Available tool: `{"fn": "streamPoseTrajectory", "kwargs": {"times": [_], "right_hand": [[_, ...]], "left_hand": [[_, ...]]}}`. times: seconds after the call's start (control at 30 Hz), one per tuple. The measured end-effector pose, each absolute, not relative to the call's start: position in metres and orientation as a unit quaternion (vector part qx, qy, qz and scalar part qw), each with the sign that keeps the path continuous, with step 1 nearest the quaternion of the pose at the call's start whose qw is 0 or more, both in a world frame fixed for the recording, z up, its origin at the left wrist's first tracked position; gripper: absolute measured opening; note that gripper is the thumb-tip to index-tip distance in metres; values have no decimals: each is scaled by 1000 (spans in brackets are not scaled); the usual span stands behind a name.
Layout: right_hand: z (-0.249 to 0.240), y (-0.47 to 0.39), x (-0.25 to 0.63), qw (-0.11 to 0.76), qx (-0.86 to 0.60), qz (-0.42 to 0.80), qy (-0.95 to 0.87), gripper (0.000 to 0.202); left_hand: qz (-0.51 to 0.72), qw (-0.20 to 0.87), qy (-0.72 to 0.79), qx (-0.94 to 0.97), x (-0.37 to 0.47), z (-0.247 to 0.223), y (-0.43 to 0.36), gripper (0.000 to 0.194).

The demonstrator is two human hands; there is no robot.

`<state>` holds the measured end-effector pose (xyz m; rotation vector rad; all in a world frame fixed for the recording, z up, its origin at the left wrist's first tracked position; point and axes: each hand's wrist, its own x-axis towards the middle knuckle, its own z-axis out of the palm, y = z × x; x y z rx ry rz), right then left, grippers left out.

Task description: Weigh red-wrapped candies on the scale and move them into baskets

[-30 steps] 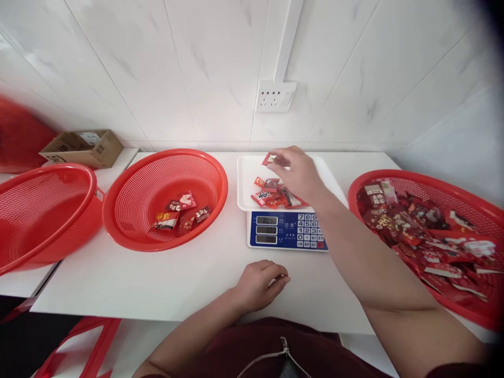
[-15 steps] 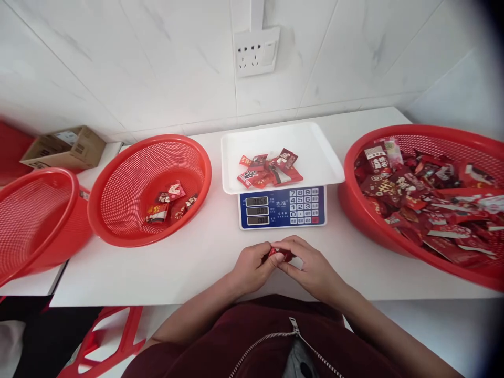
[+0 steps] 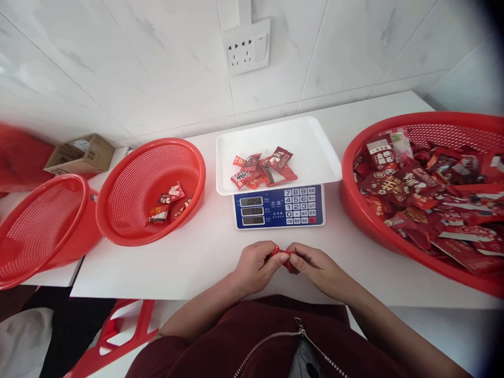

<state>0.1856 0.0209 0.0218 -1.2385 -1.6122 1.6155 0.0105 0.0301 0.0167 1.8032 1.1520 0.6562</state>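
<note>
A small red snack packet [image 3: 290, 266] is pinched between my two hands, just in front of the scale at the table's near side. My left hand [image 3: 256, 266] grips its left end with thumb and fingers. On its right end, my right hand [image 3: 317, 270] is closed. Much of the packet is hidden by my fingers. Beyond them stands a blue and white digital scale [image 3: 279, 207] with lit number windows. Its white tray [image 3: 307, 142] bears a small pile of red snack packets [image 3: 262, 170].
At the right, a large red basket [image 3: 358, 220] is heaped with red packets. A red basket [image 3: 118, 184] on the left holds a few packets. Another red basket [image 3: 74, 220] stands farther left, near a cardboard box [image 3: 96, 152]. A socket panel [image 3: 247, 48] is on the wall.
My right fingers have shifted along the packet and the hands are slightly farther apart, showing more of it. The view has tilted a little.
</note>
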Motion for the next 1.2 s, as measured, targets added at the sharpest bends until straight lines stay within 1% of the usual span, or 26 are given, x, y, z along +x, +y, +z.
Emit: {"fn": "streamPoseTrajectory", "kwargs": {"times": [0.13, 0.23, 0.3, 0.37, 0.43, 0.5, 0.6, 0.73, 0.83, 0.93, 1.03, 1.1, 1.2], "right_hand": [[21, 20, 188, 266, -490, 564, -610, 43], [21, 21, 187, 284, -498, 546, -611, 42], [21, 22, 185, 290, -499, 541, -612, 41], [20, 25, 182, 294, -499, 538, -612, 39], [18, 27, 180, 309, -496, 542, -604, 35], [15, 30, 179, 334, -495, 554, -581, 32], [12, 32, 178, 356, -500, 570, -546, 36], [13, 32, 179, 351, -508, 570, -542, 37], [15, 28, 180, 343, -513, 569, -543, 37], [13, 22, 185, 339, -516, 574, -538, 37], [8, 17, 190, 338, -520, 574, -534, 37], [6, 17, 192, 336, -521, 570, -539, 36], [6, 19, 192, 329, -519, 555, -561, 34]], "left_hand": [[253, 472, 463, 706, 17, 17, 33, 48], [261, 502, 459, 685, 19, 18, 35, 46], [261, 496, 459, 689, 17, 18, 36, 44], [265, 464, 456, 712, 13, 20, 39, 39], [289, 409, 444, 743, 9, 24, 45, 31], [337, 339, 432, 765, 3, 33, 56, 23], [393, 218, 427, 785, -3, 51, 82, 20], [377, 66, 452, 806, 1, 74, 125, 18], [332, -8, 492, 805, 10, 80, 149, 12], [288, -37, 513, 808, 16, 74, 159, 8], [285, -47, 510, 810, 16, 66, 156, 20], [302, -45, 503, 808, 14, 67, 148, 25], [363, -1, 434, 824, 9, 88, 119, 20]]}}
